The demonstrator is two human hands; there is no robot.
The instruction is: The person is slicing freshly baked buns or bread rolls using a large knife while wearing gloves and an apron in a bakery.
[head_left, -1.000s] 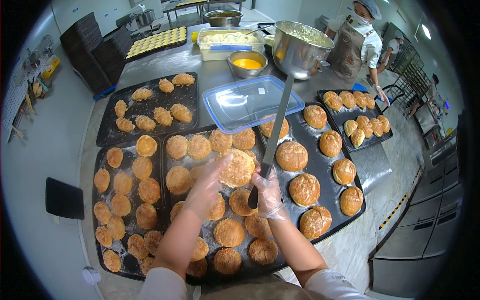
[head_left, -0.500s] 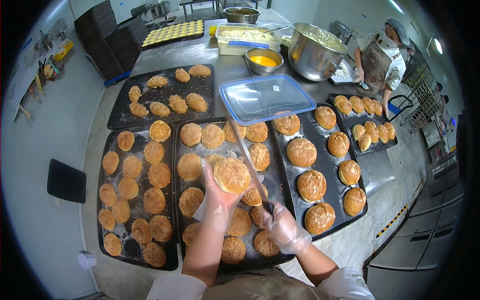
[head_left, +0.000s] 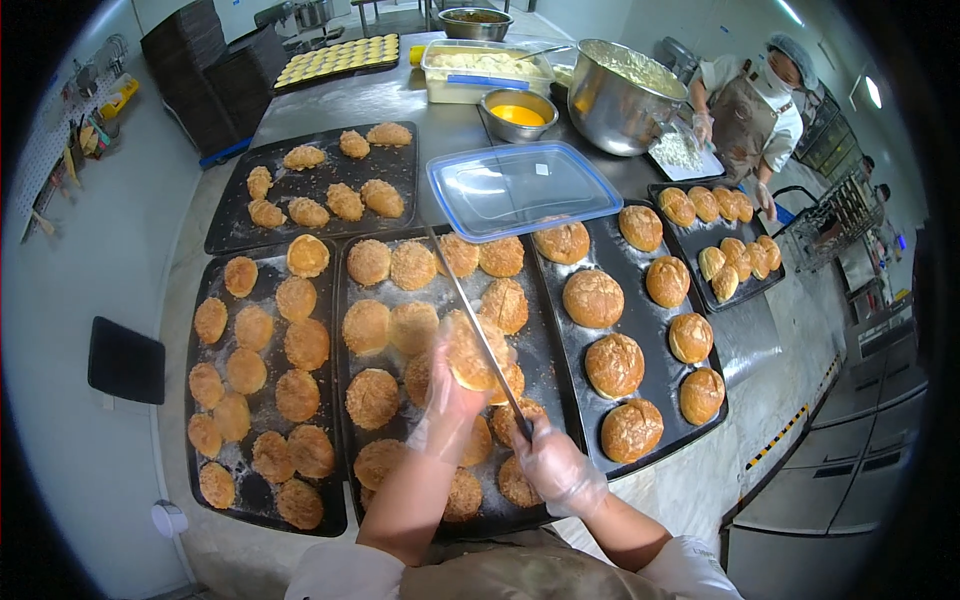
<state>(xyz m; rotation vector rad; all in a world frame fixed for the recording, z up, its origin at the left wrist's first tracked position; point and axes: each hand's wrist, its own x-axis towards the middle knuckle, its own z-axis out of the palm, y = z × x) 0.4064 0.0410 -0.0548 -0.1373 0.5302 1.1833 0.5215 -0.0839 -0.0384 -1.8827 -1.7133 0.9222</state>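
Observation:
My gloved left hand (head_left: 452,395) holds up a round, crumb-topped bun (head_left: 466,356) over the middle tray. In my gloved right hand (head_left: 558,468) is the dark handle of a long bread knife (head_left: 478,335). Its blade slants up and to the left, crossing in front of the held bun; whether it touches the crust I cannot tell. Below both hands lies a black baking tray (head_left: 345,480) with rows of similar crumb-topped buns (head_left: 371,399), some hidden by my arms.
Left stands another tray of buns (head_left: 297,395); right, a tray of smooth brown buns (head_left: 614,365). A clear lid (head_left: 524,190) overlaps the tray edges. Behind are a yellow-filled bowl (head_left: 518,115), a cream tub (head_left: 487,72) and a mixing bowl (head_left: 626,97). A co-worker (head_left: 752,110) stands far right.
The held bun has moved slightly right and the knife blade has come across in front of it. The view has shifted slightly. The co-worker's hands have moved.

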